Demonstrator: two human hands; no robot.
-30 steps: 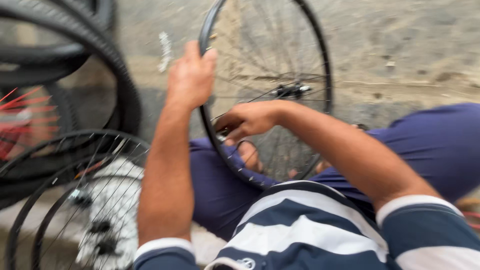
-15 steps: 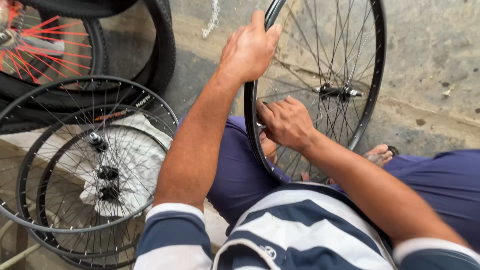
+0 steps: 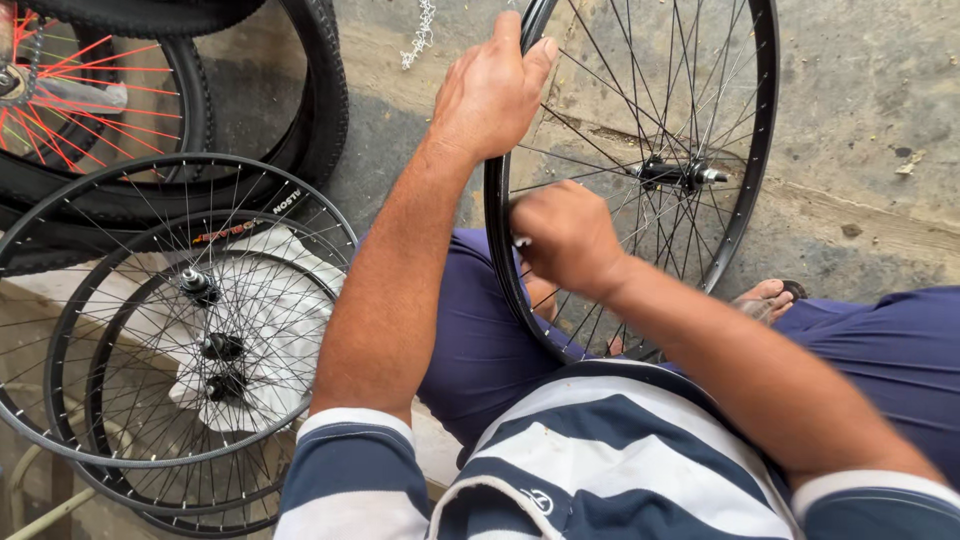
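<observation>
bare black spoked rims lay stacked on the floor beside. left hand clamped the upright black spoked bicycle wheel between the knees; right hand pinched its rim.

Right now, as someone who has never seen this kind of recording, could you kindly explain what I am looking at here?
The view comes from a camera worn on a person's head, looking down at their own bare arms and lap. The person sits with an upright black bicycle wheel between their knees. The left hand grips the top of its rim, while the right hand is closed at the rim lower down; what it pinches is hidden. Beside them on the ground lies a stack of bare spoked wheels over a white cloth, with black tyres leaning behind and a red-spoked wheel in the corner.
</observation>
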